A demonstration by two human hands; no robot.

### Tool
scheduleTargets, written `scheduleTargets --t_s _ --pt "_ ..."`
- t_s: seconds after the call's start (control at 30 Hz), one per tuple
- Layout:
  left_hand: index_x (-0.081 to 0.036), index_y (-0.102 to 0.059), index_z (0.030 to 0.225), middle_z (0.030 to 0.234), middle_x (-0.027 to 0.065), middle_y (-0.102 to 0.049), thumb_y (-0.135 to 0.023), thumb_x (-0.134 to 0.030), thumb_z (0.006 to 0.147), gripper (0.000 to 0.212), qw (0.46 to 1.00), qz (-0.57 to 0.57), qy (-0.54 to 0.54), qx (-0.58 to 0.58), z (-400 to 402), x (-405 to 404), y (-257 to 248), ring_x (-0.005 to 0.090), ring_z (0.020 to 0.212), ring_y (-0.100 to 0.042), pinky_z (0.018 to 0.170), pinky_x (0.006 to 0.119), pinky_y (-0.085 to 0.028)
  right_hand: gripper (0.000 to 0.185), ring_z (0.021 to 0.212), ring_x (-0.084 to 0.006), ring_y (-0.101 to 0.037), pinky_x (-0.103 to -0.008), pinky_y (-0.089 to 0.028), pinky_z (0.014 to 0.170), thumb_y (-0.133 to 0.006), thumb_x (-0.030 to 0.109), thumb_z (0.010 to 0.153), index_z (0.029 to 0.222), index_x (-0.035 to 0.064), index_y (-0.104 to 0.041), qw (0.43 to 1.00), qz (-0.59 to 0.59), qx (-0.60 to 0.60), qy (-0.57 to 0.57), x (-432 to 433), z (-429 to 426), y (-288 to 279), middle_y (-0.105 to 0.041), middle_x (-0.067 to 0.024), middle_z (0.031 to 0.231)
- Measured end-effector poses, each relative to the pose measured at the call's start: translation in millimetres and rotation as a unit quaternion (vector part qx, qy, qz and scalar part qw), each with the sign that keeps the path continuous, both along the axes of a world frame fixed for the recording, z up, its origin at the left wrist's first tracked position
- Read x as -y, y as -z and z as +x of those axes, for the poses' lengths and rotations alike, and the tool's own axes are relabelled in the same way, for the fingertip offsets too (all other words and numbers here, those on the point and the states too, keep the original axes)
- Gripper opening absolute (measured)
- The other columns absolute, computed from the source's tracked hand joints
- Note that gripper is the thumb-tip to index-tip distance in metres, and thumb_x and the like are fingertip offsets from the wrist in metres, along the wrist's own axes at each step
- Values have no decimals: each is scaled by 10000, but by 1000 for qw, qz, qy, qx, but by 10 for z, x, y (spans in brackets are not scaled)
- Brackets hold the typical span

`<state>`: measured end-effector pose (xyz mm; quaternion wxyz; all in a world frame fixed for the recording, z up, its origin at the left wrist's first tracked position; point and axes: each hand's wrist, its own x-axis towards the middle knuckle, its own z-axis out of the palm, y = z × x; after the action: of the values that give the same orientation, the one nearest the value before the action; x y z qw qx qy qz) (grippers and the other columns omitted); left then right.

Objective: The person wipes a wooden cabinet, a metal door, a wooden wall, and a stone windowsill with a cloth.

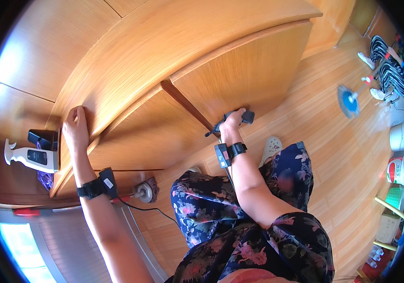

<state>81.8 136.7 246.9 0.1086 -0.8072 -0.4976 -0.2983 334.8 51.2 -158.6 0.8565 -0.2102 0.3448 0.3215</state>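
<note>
My left hand (75,127) rests on the wooden ledge (127,70) of a curved cabinet, fingers curled in and nothing visible in them. A white spray bottle (34,157) with a dark label stands just beside it, near a black object (41,138) and a purple cloth (45,180). Lower down, my right hand (233,120) grips a dark grey cloth (248,117) against the lower part of a cabinet door (237,67). The cloth's ends stick out on both sides of the hand. A dark gap (188,106) runs between this door and the neighbouring panel (152,131).
A mop (146,192) leans by the cabinet's left end. On the right, a seated person (391,70) in striped trousers is near a blue-centred mop (349,101). White buckets (398,169) and a green basket (395,198) line the right side of the wood floor (329,169).
</note>
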Motion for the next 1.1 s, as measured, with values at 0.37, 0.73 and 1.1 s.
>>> scheduleTargets --t_s 0.37,0.73,1.1 --pt "-26 -687 1028 955 236 -669 -509 -338 918 376 1000 -11 -12 -7 67 -90 130 388 935 -641 845 424 -484 713 1371 -358 -278 -415 -211 1139 -440 429 988 1453 -57 -203 788 -381 458 155 252 939 -1295 -216 -248 1509" --pt "-9 -691 1009 990 208 -684 -524 -338 920 379 1000 14 -22 -4 -48 -17 37 351 970 -652 866 400 -482 786 1351 -328 -347 -401 -271 1122 -315 593 968 1475 1 -214 965 -213 152 -8 246 1020 186 -297 -166 1515" --pt "-14 -685 1034 1017 202 -683 -528 -342 922 380 1000 10 -14 -2 -90 -172 30 351 989 -649 870 403 -481 774 1375 -320 -271 -417 -217 1133 -403 493 990 1460 -52 -119 940 -151 301 64 208 293 -622 -206 -220 1516"
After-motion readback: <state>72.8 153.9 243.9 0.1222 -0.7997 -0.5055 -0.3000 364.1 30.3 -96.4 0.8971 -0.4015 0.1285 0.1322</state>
